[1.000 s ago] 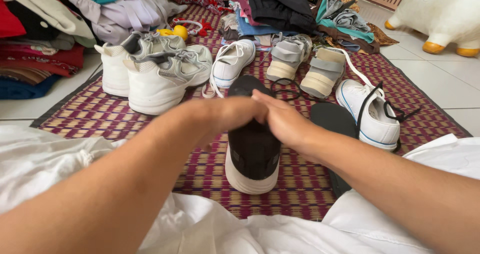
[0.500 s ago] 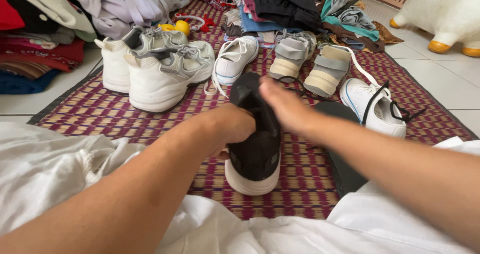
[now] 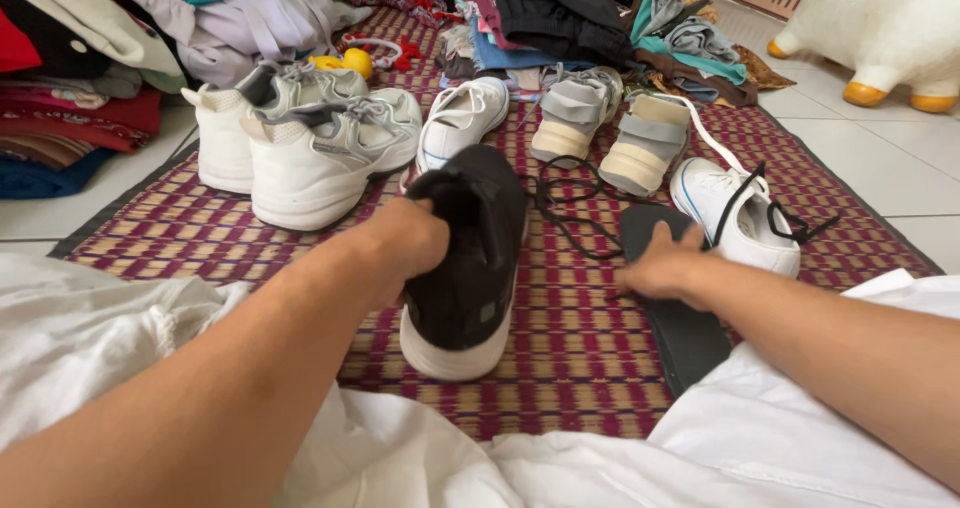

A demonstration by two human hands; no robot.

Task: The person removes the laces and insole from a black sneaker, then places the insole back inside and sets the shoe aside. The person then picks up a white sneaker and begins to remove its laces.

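A black sneaker with a white sole (image 3: 470,278) lies on a purple woven mat (image 3: 200,238), heel towards me. My left hand (image 3: 405,248) grips it at its left side near the opening. My right hand (image 3: 660,266) rests flat on a dark insole (image 3: 680,328) that lies on the mat to the right of the shoe. A loose black shoelace (image 3: 570,208) trails between the shoe and the insole. My arms reach out over white cloth on my lap.
A pair of white and grey sneakers (image 3: 310,148) stands at the left, one white sneaker (image 3: 462,118) and two grey shoes (image 3: 610,128) further back, another white sneaker (image 3: 735,213) at the right. Piles of clothes (image 3: 560,13) line the back, with folded clothes at the left. A white plush toy (image 3: 880,28) sits on the tiles.
My right hand has left the black sneaker and moved right, down onto the insole. My left hand keeps hold of the shoe.
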